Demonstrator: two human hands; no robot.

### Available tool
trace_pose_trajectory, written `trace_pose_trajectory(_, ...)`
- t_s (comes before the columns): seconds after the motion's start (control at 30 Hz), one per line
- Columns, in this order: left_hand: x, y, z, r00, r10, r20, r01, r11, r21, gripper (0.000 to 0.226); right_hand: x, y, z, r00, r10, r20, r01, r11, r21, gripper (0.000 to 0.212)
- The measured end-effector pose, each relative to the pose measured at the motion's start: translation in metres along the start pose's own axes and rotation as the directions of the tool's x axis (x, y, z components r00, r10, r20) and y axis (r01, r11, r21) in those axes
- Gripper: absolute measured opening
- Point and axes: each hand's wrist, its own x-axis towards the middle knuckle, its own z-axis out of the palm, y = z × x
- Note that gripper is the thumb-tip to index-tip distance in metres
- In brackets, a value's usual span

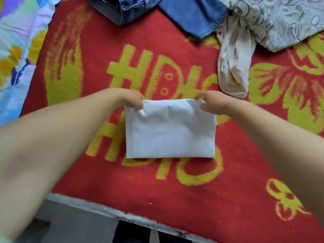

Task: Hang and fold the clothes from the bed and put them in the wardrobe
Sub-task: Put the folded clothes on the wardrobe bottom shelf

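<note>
A white garment (170, 132), folded into a neat rectangle, lies flat on the red and yellow blanket (157, 186) that covers the bed. My left hand (129, 99) pinches its far left corner. My right hand (208, 101) pinches its far right corner. Both far corners are lifted slightly off the blanket, while the near edge rests flat.
Blue jeans (192, 14) lie at the far edge. A cream garment (233, 67) and a grey patterned cloth (280, 20) sit at the far right. A colourful flowered quilt (19, 41) lies at the left. The bed's grey front edge (98, 207) runs below.
</note>
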Motion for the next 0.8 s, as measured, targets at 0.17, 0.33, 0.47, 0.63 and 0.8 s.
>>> trace_pose_trajectory(0.17,0.01,0.013,0.076,0.765,0.194,-0.614,0.028,0.942,0.333,0.059,-0.003,-0.038,0.067,0.927,0.0,-0.375,-0.046,0.992,-0.113,0.056)
trace_pose_trajectory(0.33,0.03,0.008,0.153,0.754,0.257,-0.604,0.014,0.914,0.406,0.061,-0.009,-0.058,0.139,0.934,-0.099,-0.343,0.057,0.99,-0.128,0.057)
trace_pose_trajectory(0.47,0.045,-0.023,0.145,0.652,0.36,-0.668,-0.028,0.891,0.453,0.061,0.003,-0.017,0.153,0.914,-0.051,-0.402,0.01,0.994,-0.105,0.059)
trace_pose_trajectory(0.63,0.027,-0.072,0.138,0.702,-0.019,-0.712,0.148,0.982,0.121,0.066,-0.02,0.034,0.141,0.927,0.23,-0.296,-0.261,0.963,-0.072,0.057)
trace_pose_trajectory(0.8,-0.012,-0.058,0.152,0.583,0.404,-0.705,-0.101,0.897,0.431,0.073,-0.056,-0.007,0.137,0.908,-0.117,-0.402,0.026,0.974,-0.225,0.077)
